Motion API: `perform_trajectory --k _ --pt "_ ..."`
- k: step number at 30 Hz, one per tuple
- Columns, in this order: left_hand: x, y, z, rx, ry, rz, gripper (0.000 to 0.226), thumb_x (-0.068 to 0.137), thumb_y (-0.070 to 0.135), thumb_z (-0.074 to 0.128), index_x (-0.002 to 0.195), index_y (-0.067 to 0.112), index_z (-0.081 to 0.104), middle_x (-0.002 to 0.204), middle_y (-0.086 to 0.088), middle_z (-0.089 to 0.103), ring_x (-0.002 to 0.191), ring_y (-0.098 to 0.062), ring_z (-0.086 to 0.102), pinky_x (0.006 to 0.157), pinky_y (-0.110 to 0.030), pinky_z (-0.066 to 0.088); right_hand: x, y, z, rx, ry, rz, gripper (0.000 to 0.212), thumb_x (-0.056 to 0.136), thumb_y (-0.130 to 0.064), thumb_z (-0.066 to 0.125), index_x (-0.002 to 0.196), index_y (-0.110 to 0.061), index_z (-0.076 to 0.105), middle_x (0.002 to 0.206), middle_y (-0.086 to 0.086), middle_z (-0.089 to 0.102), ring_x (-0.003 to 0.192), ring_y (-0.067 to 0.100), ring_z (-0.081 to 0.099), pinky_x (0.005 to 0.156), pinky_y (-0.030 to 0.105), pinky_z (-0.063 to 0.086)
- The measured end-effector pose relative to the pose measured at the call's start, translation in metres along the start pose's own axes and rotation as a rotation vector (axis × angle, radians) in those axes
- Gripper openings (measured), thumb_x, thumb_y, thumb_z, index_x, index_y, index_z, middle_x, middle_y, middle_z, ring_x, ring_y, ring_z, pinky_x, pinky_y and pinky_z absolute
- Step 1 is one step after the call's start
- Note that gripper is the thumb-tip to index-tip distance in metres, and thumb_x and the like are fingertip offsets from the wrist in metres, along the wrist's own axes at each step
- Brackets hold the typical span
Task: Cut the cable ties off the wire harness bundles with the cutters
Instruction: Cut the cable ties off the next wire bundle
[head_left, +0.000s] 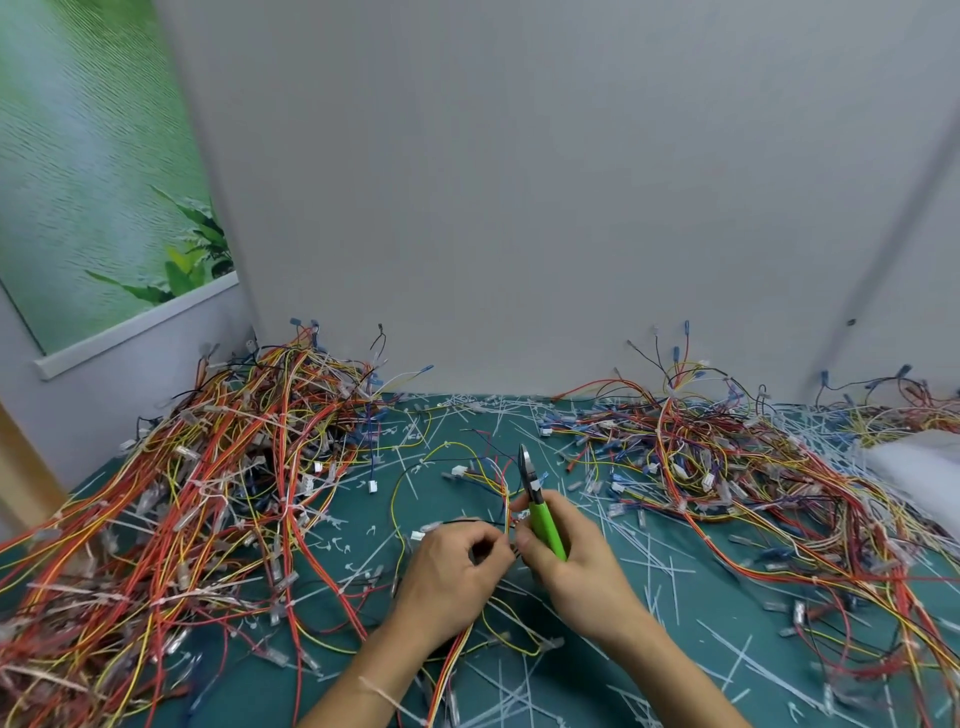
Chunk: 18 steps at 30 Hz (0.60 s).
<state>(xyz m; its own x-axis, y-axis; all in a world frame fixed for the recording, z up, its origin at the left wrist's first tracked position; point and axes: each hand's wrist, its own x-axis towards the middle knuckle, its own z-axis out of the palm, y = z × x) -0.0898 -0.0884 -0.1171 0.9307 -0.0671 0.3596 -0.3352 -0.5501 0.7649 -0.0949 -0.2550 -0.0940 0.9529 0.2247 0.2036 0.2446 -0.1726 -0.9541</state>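
A wire harness of yellow, red and black wires with white connectors lies on the green mat in the middle. My left hand pinches its wires near where they bunch together. My right hand grips the green-handled cutters, whose metal jaws point up and away, above the wires. The fingertips of both hands meet at the same spot on the harness. Whether a cable tie sits between them is hidden by the fingers.
A big heap of tied harnesses fills the left side. Another spread of harnesses covers the right. Several cut white cable ties litter the mat. A white cloth-like object lies at the right edge. A grey wall stands behind.
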Motion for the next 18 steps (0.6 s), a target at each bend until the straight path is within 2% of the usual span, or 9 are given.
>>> perform_trajectory --k 2,4,6,11,15,18 --pt "0.0007 0.0006 -0.0007 0.016 -0.003 0.016 0.035 0.082 0.049 0.052 0.074 0.02 0.071 0.069 0.009 0.065 0.064 -0.006 0.055 0.058 -0.02 0.038 0.0003 0.0008 0.0003 0.047 0.007 0.013 0.027 0.101 -0.007 0.062 0.103 -0.034 0.064 0.075 -0.005 0.053 0.067 0.017 0.042 0.064 0.03 0.039" --pt "0.0007 0.0012 -0.001 0.033 -0.005 0.034 0.038 0.082 0.051 0.049 0.073 0.02 0.069 0.068 0.008 0.064 0.065 -0.005 0.055 0.06 -0.02 0.039 0.0004 -0.0003 0.0006 0.101 0.006 0.012 0.021 0.099 -0.014 0.062 0.102 -0.034 0.064 0.074 -0.002 0.051 0.067 0.019 0.041 0.062 0.032 0.037" --pt "0.0016 0.0017 -0.0014 0.044 -0.003 0.039 0.04 0.081 0.053 0.047 0.073 0.02 0.068 0.069 0.008 0.064 0.067 -0.007 0.055 0.062 -0.025 0.042 0.0003 -0.0017 0.0005 0.137 0.013 0.004 0.012 0.094 -0.023 0.062 0.105 -0.029 0.063 0.075 0.001 0.049 0.066 0.021 0.038 0.06 0.032 0.035" --pt "0.0034 0.0019 -0.0031 0.034 0.01 -0.025 0.039 0.083 0.05 0.05 0.075 0.017 0.071 0.071 0.005 0.068 0.067 -0.01 0.059 0.067 -0.033 0.047 0.0016 -0.0013 0.0006 0.214 0.041 0.022 0.022 0.09 -0.025 0.063 0.111 -0.017 0.062 0.073 -0.004 0.053 0.064 0.018 0.043 0.057 0.028 0.039" --pt "0.0031 0.0 -0.0013 -0.237 -0.02 -0.164 0.02 0.097 0.026 0.064 0.079 0.023 0.073 0.07 0.008 0.07 0.064 -0.003 0.059 0.065 -0.023 0.048 0.0042 0.002 -0.0031 0.197 0.141 0.082 0.015 0.098 -0.014 0.067 0.105 -0.027 0.065 0.074 0.0 0.055 0.065 0.02 0.046 0.062 0.034 0.04" --pt "0.004 0.0026 -0.0013 -0.467 -0.028 -0.205 0.015 0.097 0.022 0.064 0.087 0.019 0.075 0.073 0.005 0.069 0.066 -0.006 0.057 0.065 -0.02 0.047 0.0078 0.0043 -0.0087 0.166 0.222 0.131 0.016 0.1 -0.009 0.065 0.106 -0.023 0.065 0.074 0.004 0.056 0.065 0.021 0.047 0.064 0.037 0.041"
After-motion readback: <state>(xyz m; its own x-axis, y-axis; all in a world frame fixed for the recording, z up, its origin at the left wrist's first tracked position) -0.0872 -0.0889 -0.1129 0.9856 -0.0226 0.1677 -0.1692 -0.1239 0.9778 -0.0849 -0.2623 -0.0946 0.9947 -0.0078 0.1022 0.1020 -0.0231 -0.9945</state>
